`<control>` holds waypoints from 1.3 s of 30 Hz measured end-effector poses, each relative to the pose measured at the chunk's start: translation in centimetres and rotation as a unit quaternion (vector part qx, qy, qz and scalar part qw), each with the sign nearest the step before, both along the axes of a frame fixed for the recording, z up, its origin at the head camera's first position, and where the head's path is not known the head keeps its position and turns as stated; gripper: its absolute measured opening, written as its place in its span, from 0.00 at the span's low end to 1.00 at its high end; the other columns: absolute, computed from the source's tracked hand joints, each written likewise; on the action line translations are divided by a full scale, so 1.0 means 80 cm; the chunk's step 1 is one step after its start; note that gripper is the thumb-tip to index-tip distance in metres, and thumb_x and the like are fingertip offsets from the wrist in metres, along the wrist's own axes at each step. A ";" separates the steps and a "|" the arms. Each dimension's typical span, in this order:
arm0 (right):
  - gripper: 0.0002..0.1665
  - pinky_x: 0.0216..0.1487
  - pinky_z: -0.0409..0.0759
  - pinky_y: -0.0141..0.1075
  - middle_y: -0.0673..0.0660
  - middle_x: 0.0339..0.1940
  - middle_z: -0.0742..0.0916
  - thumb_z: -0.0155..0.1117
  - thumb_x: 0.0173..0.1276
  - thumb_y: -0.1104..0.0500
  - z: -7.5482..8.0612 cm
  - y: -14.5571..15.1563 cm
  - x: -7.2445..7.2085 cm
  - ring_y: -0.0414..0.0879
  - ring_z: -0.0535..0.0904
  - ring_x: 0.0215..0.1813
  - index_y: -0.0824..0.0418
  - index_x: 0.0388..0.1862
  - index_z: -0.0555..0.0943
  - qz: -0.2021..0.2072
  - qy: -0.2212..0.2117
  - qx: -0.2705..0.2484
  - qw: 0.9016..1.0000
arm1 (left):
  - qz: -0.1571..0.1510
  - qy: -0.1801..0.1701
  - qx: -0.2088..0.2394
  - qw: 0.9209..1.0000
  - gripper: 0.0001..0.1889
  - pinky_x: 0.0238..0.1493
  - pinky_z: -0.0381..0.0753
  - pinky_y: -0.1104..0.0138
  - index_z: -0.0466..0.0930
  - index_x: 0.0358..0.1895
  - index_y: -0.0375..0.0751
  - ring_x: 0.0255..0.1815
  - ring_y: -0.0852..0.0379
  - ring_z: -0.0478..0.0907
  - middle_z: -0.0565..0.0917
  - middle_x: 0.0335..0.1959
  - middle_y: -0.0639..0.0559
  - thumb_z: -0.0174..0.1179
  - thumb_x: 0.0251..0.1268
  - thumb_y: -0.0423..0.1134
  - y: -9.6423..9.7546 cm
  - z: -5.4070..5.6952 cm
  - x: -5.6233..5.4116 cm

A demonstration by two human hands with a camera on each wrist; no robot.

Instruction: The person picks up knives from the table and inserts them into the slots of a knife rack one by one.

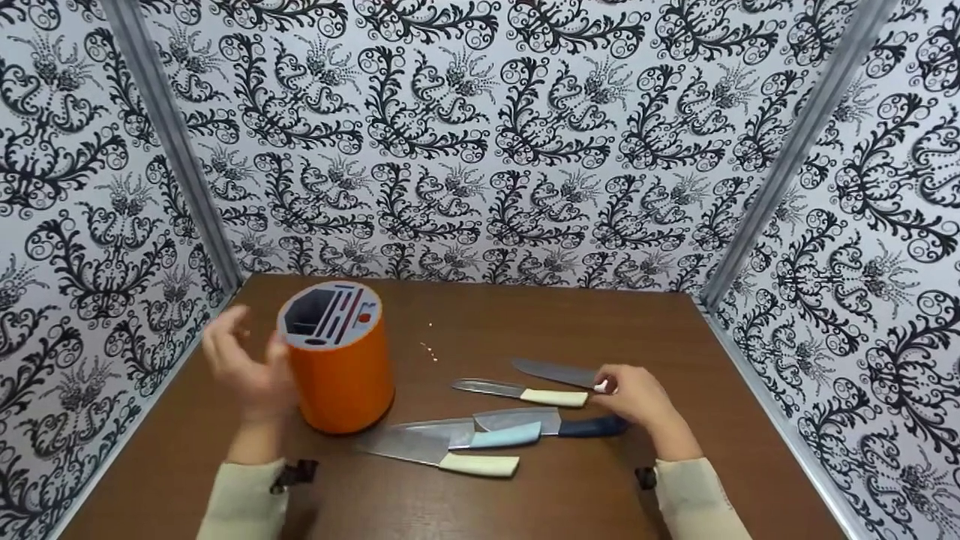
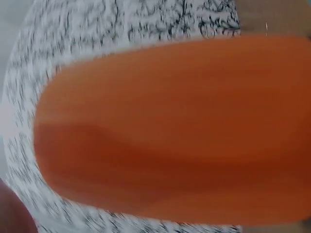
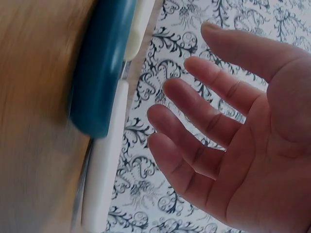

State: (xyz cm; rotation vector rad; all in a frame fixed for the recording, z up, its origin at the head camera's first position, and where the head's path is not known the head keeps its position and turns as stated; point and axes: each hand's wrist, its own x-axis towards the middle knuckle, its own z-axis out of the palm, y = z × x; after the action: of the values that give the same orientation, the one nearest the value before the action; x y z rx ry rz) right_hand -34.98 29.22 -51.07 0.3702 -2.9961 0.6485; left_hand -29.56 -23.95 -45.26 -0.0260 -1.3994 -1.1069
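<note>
An orange knife holder with a slotted grey top stands upright at the left of the table. Beside its left side is my left hand, blurred, fingers spread and loosely bent; whether the thumb touches the holder cannot be told. My right hand hovers by the white handle of the farthest knife. In the right wrist view its fingers are relaxed and apart from the handles. Nearer lie a small cream-handled knife, a dark-blue-handled knife, a light-blue-handled knife and a broad cream-handled knife.
The brown wooden table is enclosed by patterned black-and-white walls at the back and sides. Small light specks lie right of the holder. The knife blades point left, the lower ones reaching close to the holder's base.
</note>
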 end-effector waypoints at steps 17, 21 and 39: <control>0.14 0.44 0.84 0.49 0.56 0.37 0.92 0.80 0.62 0.56 -0.005 0.058 -0.014 0.51 0.86 0.40 0.59 0.44 0.89 -0.044 0.015 -0.039 0.998 | -0.381 -0.151 -0.001 0.912 0.64 0.73 0.67 0.79 0.61 0.83 0.37 0.73 0.65 0.71 0.72 0.79 0.51 0.78 0.48 0.71 -0.071 -0.106 -0.052; 0.14 0.46 0.84 0.50 0.57 0.37 0.92 0.79 0.63 0.56 -0.008 0.070 -0.014 0.52 0.86 0.41 0.60 0.44 0.88 -0.055 0.009 -0.043 0.998 | -0.386 -0.151 0.018 0.910 0.61 0.74 0.65 0.79 0.61 0.82 0.33 0.71 0.64 0.72 0.77 0.71 0.64 0.77 0.53 0.68 -0.069 -0.115 -0.054; 0.18 0.51 0.83 0.56 0.63 0.43 0.91 0.81 0.60 0.59 -0.022 0.093 -0.020 0.59 0.86 0.47 0.62 0.48 0.88 -0.104 -0.006 -0.035 0.994 | -0.391 -0.116 0.028 0.912 0.61 0.72 0.68 0.76 0.64 0.80 0.34 0.67 0.59 0.74 0.79 0.69 0.57 0.81 0.47 0.66 -0.060 -0.118 -0.067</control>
State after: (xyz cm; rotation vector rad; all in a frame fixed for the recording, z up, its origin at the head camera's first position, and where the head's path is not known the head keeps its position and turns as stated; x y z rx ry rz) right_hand -36.57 36.63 -52.81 0.0498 -2.9581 0.7328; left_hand -34.88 -28.76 -54.67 -0.4621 -1.6134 -1.8589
